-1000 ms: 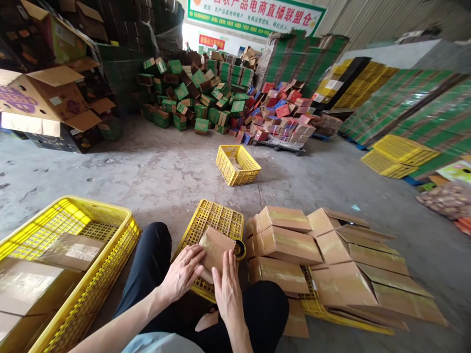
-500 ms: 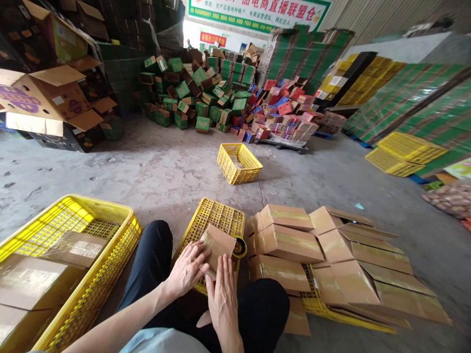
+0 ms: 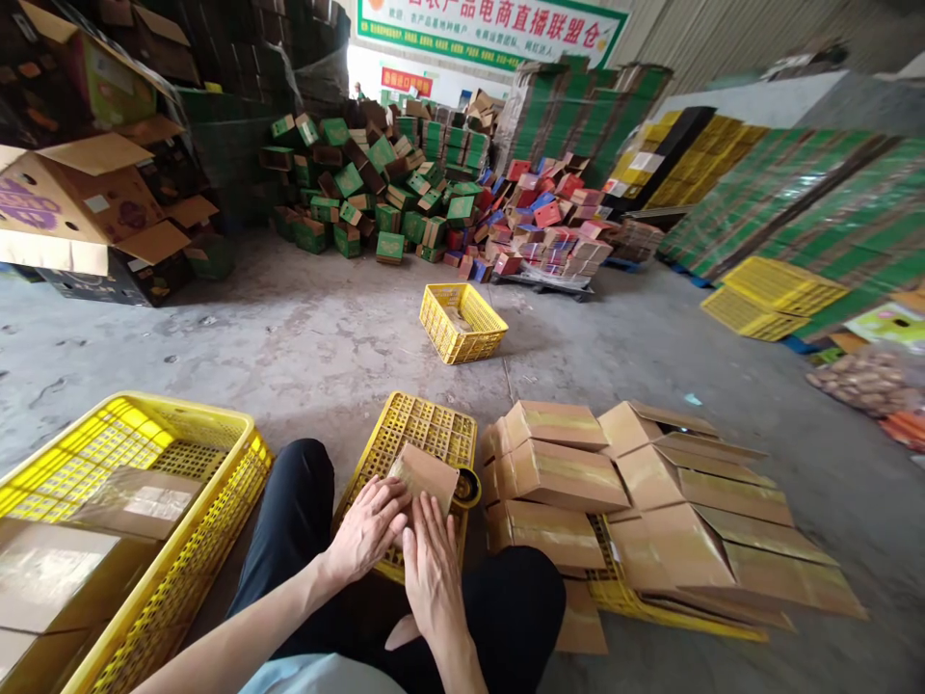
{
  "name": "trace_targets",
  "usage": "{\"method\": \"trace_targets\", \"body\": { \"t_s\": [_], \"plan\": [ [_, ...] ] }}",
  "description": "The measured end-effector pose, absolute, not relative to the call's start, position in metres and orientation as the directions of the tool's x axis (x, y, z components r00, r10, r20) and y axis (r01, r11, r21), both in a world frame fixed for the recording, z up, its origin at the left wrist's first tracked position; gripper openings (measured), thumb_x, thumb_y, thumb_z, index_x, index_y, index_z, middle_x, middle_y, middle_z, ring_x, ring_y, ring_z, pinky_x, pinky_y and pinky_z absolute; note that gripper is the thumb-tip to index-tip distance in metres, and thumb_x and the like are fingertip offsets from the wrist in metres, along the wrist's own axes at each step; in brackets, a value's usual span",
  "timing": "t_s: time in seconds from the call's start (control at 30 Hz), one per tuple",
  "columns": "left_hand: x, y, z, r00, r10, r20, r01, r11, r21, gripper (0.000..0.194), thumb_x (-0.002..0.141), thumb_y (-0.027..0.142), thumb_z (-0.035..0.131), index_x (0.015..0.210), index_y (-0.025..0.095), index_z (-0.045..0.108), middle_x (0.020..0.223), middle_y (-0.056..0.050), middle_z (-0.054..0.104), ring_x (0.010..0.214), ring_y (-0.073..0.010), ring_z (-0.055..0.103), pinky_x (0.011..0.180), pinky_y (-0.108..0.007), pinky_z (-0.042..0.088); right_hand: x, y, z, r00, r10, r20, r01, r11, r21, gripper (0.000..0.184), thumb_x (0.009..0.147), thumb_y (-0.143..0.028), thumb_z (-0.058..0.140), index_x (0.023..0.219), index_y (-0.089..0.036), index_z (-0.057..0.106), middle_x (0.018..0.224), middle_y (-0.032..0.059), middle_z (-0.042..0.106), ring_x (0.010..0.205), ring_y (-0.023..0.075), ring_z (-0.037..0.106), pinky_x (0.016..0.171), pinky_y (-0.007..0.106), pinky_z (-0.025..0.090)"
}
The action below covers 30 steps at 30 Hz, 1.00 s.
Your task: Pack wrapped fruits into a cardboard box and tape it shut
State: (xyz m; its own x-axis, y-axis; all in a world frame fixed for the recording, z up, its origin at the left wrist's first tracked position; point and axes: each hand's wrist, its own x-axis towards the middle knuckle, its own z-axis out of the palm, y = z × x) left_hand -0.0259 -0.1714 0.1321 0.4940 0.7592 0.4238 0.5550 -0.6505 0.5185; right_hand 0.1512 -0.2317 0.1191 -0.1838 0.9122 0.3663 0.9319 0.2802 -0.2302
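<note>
A small cardboard box (image 3: 428, 470) rests on an upturned yellow plastic crate (image 3: 426, 416) between my knees. My left hand (image 3: 372, 525) lies flat over its near left part, fingers stretched out. Beside it, my right hand (image 3: 434, 554) is laid flat on the near edge of the box, fingers extended and close together. Neither hand wraps round anything. A roll of tape (image 3: 468, 487) sits on the crate just right of the box. The near side of the box is hidden under my hands.
At my left stands a large yellow crate (image 3: 250, 434) holding taped cardboard boxes (image 3: 54, 569). Several cardboard boxes (image 3: 570, 472) are stacked at my right. Ahead on the floor is another yellow crate (image 3: 462, 328). Heaped green boxes (image 3: 390, 246) and red boxes (image 3: 549, 214) lie farther back.
My right hand has slid slightly forward and left on the box, closer to my left hand. The whole view has shifted a little.
</note>
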Motion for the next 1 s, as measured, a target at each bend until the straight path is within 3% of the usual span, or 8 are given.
{"method": "trace_targets", "body": {
  "t_s": [0.27,0.47,0.53,0.67,0.8,1.0],
  "plan": [
    [-0.024,-0.166,0.134,0.498,0.767,0.404,0.554,-0.640,0.533,0.037,0.112,0.035,0.038,0.140,0.028,0.062,0.132,-0.007,0.070,0.135,-0.0217,0.059,0.128,-0.050,0.031,0.170,-0.203,0.119,-0.125,0.943,0.308,0.957,0.197,-0.213,0.054,0.113,-0.034,0.023,0.159,-0.017,0.046,0.161,0.0127,0.050,0.150,0.0304,0.047,0.120,0.053,0.040],
    [-0.018,-0.148,0.143,0.493,0.789,0.366,0.561,-0.610,0.559,0.041,0.113,0.039,0.034,0.113,0.026,0.072,0.118,-0.006,0.073,0.118,-0.0209,0.067,0.126,-0.052,0.031,0.177,-0.201,0.116,-0.114,0.954,0.279,0.962,0.176,-0.209,0.056,0.113,-0.037,0.022,0.161,-0.015,0.041,0.164,0.0142,0.046,0.154,0.0304,0.040,0.121,0.052,0.038],
    [-0.014,-0.141,0.144,0.471,0.808,0.355,0.582,-0.587,0.563,0.042,0.113,0.043,0.034,0.121,0.026,0.071,0.132,-0.008,0.069,0.129,-0.0229,0.062,0.127,-0.052,0.030,0.174,-0.202,0.113,-0.107,0.954,0.280,0.964,0.169,-0.207,0.057,0.113,-0.038,0.022,0.164,-0.015,0.037,0.166,0.0145,0.043,0.156,0.0304,0.037,0.122,0.052,0.038],
    [-0.009,-0.134,0.134,0.419,0.864,0.278,0.632,-0.497,0.595,0.050,0.112,0.051,0.032,0.150,0.028,0.055,0.164,-0.006,0.046,0.153,-0.0249,0.040,0.129,-0.051,0.026,0.170,-0.204,0.106,-0.069,0.958,0.277,0.969,0.131,-0.210,0.060,0.113,-0.042,0.020,0.167,-0.017,0.027,0.168,0.0144,0.038,0.157,0.0314,0.035,0.121,0.054,0.039],
    [-0.008,-0.133,0.126,0.409,0.894,0.183,0.658,-0.428,0.619,0.050,0.113,0.050,0.028,0.155,0.033,0.049,0.169,-0.002,0.039,0.155,-0.0214,0.038,0.131,-0.049,0.020,0.170,-0.203,0.104,-0.061,0.962,0.267,0.970,0.121,-0.213,0.062,0.112,-0.045,0.020,0.169,-0.019,0.020,0.169,0.0137,0.036,0.157,0.0314,0.034,0.120,0.054,0.040],
    [-0.007,-0.134,0.126,0.390,0.904,0.176,0.663,-0.408,0.628,0.050,0.112,0.051,0.030,0.155,0.034,0.050,0.168,0.000,0.039,0.156,-0.0208,0.035,0.131,-0.047,0.018,0.169,-0.206,0.109,-0.082,0.970,0.231,0.978,0.122,-0.167,0.065,0.112,-0.048,0.018,0.166,-0.014,0.028,0.168,0.0166,0.038,0.156,0.0328,0.036,0.118,0.054,0.042]
  ]
}}
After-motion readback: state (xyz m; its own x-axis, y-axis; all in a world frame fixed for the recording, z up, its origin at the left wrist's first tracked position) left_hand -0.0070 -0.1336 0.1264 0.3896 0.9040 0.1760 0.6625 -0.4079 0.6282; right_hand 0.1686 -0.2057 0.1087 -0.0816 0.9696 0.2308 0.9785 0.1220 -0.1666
